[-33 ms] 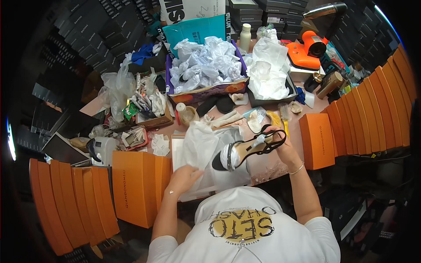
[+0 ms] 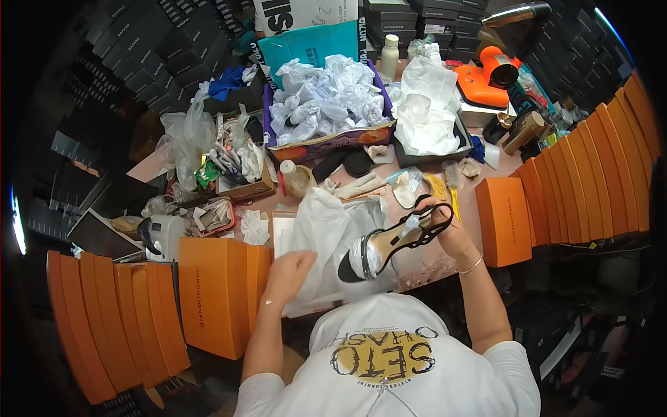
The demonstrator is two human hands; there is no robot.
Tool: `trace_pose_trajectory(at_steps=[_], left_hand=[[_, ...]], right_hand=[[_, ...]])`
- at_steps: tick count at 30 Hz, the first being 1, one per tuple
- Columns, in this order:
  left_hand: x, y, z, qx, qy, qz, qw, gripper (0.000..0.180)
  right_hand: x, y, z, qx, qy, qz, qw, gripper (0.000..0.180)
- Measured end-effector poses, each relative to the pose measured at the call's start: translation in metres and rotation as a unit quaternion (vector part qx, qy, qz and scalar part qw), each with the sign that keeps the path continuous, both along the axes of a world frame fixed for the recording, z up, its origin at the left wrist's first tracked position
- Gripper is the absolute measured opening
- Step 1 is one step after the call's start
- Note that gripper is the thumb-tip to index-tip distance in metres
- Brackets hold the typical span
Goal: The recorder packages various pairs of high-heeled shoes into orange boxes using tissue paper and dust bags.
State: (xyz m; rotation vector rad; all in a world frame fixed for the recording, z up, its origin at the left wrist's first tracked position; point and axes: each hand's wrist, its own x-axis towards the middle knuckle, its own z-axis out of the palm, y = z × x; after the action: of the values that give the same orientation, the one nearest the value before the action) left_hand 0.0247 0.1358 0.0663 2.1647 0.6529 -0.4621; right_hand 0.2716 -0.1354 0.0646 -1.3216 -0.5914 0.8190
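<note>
My right hand [image 2: 455, 236] grips a black high-heeled sandal [image 2: 394, 240] at its heel end, toe pointing left and down. Clear or white wrapping covers the sandal's front straps, and a small pale wrap sits on the ankle strap. Beneath the sandal, white tissue paper [image 2: 316, 226] spreads over an open shallow box at the table's front edge. My left hand [image 2: 290, 274] is closed with curled fingers beside the tissue's left part; what is in the fingers, if anything, is hidden.
Orange shoe boxes [image 2: 215, 295] stand in rows at left, with more orange boxes [image 2: 504, 222] at right. Behind are a purple bin [image 2: 326, 142] of crumpled wrapping, a black box [image 2: 445, 154] with white paper, an orange device [image 2: 483, 87], a jar [image 2: 299, 182] and a brush [image 2: 453, 187].
My left hand has drawn up and slightly left, its fingers going from stretched over the tissue to curled. The sandal has shifted slightly down and right in my right hand.
</note>
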Motion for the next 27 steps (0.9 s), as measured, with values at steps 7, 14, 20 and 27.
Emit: trace_pose_trajectory(at_steps=[7,14,20,27], left_hand=[[0.040,-0.074,-0.053,-0.793,-0.113,0.217,0.558,0.060],[0.047,-0.065,-0.048,-0.656,-0.237,0.286,0.658,0.054],[0.053,-0.077,-0.053,-0.623,-0.271,0.360,0.640,0.053],[0.050,-0.088,-0.058,-0.613,-0.255,0.429,0.613,0.049]], right_hand=[[-0.024,0.071,-0.022,-0.006,0.026,-0.047,0.999,0.037],[-0.102,0.046,0.010,-0.057,-0.309,0.032,0.949,0.050],[-0.124,0.064,-0.005,-0.071,-0.455,-0.021,0.887,0.051],[-0.122,0.066,-0.007,-0.094,-0.420,0.067,0.900,0.043]])
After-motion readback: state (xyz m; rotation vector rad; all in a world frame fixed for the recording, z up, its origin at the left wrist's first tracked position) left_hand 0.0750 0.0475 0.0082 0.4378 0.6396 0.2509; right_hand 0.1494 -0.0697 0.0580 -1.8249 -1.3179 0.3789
